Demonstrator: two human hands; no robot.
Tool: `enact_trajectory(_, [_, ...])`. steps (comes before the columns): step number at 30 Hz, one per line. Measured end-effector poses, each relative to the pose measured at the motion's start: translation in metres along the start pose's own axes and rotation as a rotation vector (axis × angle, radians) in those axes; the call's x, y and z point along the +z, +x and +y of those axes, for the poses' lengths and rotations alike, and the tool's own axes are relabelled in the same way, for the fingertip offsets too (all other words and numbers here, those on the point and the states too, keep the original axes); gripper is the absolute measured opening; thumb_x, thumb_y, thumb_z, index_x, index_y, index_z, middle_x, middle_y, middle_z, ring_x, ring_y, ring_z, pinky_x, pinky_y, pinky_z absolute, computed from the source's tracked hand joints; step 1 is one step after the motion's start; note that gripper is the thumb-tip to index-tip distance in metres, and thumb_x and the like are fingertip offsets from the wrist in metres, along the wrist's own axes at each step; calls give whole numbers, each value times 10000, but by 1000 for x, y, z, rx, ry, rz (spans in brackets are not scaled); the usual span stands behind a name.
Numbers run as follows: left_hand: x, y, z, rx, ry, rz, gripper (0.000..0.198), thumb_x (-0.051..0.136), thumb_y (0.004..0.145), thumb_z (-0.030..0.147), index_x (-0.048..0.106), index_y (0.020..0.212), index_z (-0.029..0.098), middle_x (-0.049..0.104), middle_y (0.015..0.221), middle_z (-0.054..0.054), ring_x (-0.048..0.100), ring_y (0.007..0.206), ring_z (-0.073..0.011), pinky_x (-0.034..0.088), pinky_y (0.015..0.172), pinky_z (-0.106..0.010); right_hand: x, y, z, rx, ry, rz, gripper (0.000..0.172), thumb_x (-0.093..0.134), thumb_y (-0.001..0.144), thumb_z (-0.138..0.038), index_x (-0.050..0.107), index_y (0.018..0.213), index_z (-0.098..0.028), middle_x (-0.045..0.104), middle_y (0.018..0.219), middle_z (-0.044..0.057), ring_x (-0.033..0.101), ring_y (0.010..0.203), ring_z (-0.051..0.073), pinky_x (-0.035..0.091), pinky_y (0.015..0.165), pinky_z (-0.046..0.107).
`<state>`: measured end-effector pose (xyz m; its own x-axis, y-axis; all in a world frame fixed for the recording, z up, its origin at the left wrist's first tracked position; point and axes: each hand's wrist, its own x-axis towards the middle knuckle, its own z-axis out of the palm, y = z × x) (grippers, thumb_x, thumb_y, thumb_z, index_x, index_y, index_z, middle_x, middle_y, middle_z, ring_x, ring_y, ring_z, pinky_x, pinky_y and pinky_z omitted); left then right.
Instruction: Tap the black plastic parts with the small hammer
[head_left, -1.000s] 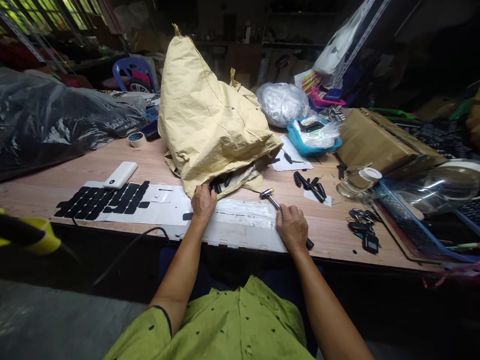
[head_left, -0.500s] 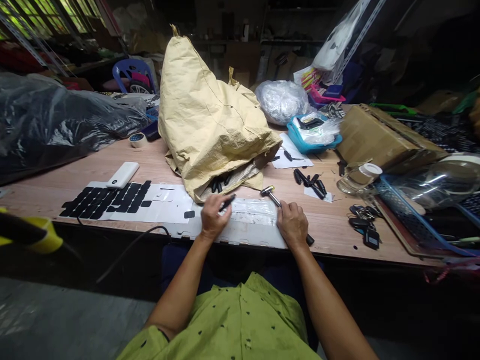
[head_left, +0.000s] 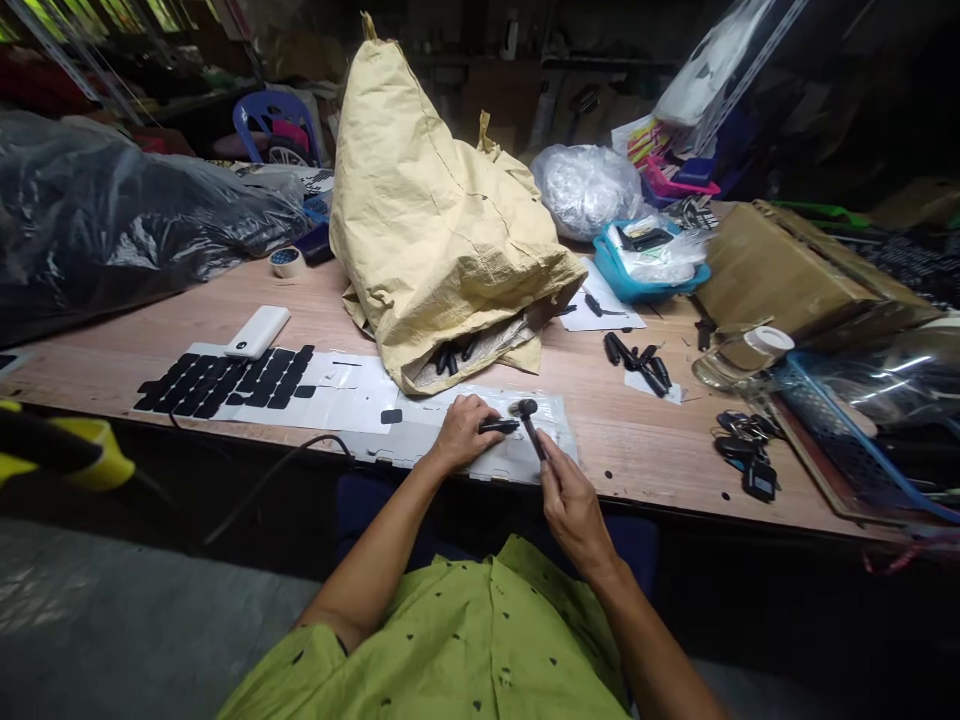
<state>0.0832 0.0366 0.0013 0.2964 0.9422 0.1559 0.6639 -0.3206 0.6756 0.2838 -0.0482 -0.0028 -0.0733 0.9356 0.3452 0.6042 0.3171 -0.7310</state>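
My left hand (head_left: 466,432) is closed on a small black elongated piece (head_left: 498,426), whose end points to the right over the white sheet (head_left: 553,412). Its exact kind is too small to make out. In my right hand (head_left: 571,498) is a small hammer (head_left: 531,428), gripped by the handle. The hammer head is raised close to the right end of the black piece; whether they touch I cannot tell. Just behind, a tan sack (head_left: 442,210) lies with its mouth toward me, and similar black pieces (head_left: 448,358) show inside.
Flat black pieces (head_left: 225,380) lie in rows at left beside a white power bank (head_left: 258,332). Rightward are loose black pieces (head_left: 637,362), a glass jar (head_left: 739,360), keys (head_left: 750,450), a blue basket (head_left: 847,430) and a cardboard box (head_left: 780,270). A cable (head_left: 277,478) hangs over the front edge.
My right hand has picked up the hammer from the table and brought it left beside the black piece. My left hand has turned the piece level. The view has shifted slightly.
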Motion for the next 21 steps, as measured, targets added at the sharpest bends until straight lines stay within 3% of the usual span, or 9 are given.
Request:
enact_trajectory(6, [-1,8,5,-50,14,-35,167,793,787,281,801,953,261,645,907,-43,557,972,-242,475,900,-381,3,-5,-2,0,-34,-34,495,407,998,-254,549,1472,-251,711,1252,90,668,1155,199,552,1003,353])
enact_trajectory(16, [0,10,4,-58,-12,-33,143,774,804,305,819,939,289,658,846,-34,558,937,-230,467,869,-357,6,-9,-9,-11,-197,-74,503,359,1010,-244,533,1481,-258,671,933,68,667,868,180,556,818,288])
enact_trajectory(21, [-1,9,5,-54,-39,-23,157,791,784,281,819,939,279,667,853,-33,563,942,-228,467,872,-353,2,-8,-7,-18,-174,-25,500,379,1001,-237,538,1474,-261,681,1003,75,663,918,179,547,841,284])
